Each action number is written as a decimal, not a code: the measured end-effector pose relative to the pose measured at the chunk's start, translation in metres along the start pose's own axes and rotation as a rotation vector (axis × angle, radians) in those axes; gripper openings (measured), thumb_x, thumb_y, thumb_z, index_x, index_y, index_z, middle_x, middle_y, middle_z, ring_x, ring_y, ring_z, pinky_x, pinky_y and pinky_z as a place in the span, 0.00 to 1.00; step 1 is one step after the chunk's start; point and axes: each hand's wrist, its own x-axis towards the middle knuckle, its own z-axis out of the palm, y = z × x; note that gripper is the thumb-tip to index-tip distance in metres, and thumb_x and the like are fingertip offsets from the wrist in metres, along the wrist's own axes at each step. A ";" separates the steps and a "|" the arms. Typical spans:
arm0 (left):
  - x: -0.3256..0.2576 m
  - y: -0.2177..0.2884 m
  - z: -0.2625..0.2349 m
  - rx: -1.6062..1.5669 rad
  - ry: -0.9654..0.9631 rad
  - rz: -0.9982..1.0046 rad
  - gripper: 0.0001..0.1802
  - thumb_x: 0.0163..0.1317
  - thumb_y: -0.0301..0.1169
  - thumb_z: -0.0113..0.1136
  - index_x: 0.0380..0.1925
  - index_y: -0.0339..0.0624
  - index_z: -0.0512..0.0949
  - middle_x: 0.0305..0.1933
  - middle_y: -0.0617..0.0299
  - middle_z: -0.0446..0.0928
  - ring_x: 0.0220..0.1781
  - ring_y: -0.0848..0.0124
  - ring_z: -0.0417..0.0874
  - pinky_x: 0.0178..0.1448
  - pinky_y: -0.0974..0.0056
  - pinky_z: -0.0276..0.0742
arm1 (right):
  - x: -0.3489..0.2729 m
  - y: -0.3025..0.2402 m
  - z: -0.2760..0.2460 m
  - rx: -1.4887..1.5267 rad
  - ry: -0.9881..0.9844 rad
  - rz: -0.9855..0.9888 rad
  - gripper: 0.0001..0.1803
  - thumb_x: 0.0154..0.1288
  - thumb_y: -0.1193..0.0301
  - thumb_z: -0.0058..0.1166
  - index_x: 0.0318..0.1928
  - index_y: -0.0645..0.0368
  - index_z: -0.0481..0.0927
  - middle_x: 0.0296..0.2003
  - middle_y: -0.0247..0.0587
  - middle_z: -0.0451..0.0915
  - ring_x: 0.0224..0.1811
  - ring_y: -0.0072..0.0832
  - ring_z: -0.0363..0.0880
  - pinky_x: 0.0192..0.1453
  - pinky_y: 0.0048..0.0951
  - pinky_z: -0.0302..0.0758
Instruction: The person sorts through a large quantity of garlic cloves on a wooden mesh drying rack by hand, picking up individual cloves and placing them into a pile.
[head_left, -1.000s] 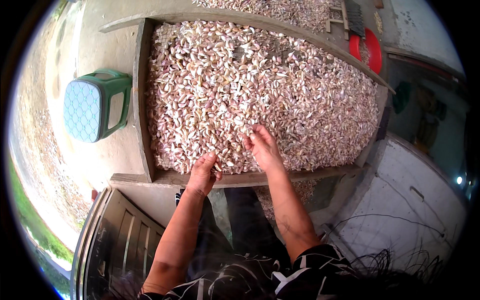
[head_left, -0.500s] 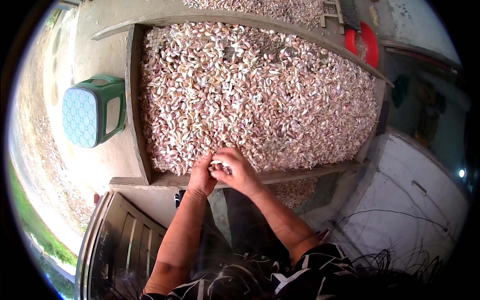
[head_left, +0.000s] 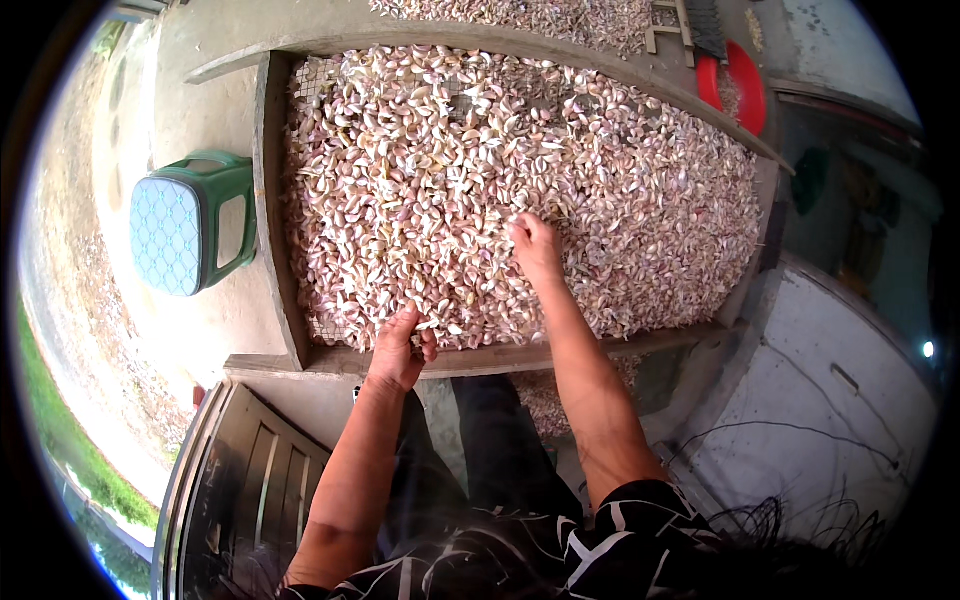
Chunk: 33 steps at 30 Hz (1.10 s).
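Observation:
A broad layer of pinkish-white garlic cloves (head_left: 430,170) covers a wood-framed mesh tray (head_left: 275,200) in front of me. My left hand (head_left: 399,350) is at the near edge of the tray, over its front rail, with the fingers curled; what is inside them is too small to make out. Farther in and to the right, my right hand (head_left: 538,250) reaches down to the cloves near the middle of the layer. Its fingertips are pinched together at the surface, and whether a clove is between them is hidden.
A green stool (head_left: 190,222) with a patterned pale seat stands left of the tray. Beyond the far rail lie more cloves (head_left: 540,18) and a red basin (head_left: 745,90). To the lower left is a panelled door (head_left: 265,470); a white panel with a cable (head_left: 800,425) is at right.
My hands were together at the near edge of the tray. The right one has moved away, forward and to the right, onto the cloves, while the left has stayed nearly in place.

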 end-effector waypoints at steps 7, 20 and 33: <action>-0.002 0.001 -0.001 0.024 0.014 0.014 0.15 0.55 0.43 0.52 0.22 0.45 0.67 0.14 0.62 0.67 0.13 0.72 0.66 0.17 0.70 0.60 | -0.036 0.006 -0.021 0.960 -0.195 0.327 0.12 0.53 0.77 0.49 0.40 0.59 0.68 0.25 0.31 0.70 0.23 0.15 0.68 0.26 0.16 0.67; -0.008 -0.007 -0.005 0.047 -0.013 -0.008 0.14 0.55 0.43 0.52 0.22 0.45 0.67 0.15 0.63 0.67 0.14 0.72 0.66 0.19 0.70 0.62 | -0.010 -0.011 0.008 -0.059 0.165 -0.314 0.07 0.53 0.74 0.47 0.34 0.60 0.74 0.29 0.42 0.76 0.32 0.33 0.74 0.37 0.31 0.71; -0.015 0.002 -0.017 0.055 0.041 0.014 0.13 0.55 0.42 0.52 0.21 0.47 0.67 0.14 0.64 0.67 0.13 0.73 0.65 0.18 0.70 0.60 | -0.010 0.014 -0.034 -0.103 0.193 -0.208 0.07 0.58 0.71 0.41 0.30 0.60 0.71 0.26 0.48 0.76 0.28 0.43 0.74 0.30 0.37 0.69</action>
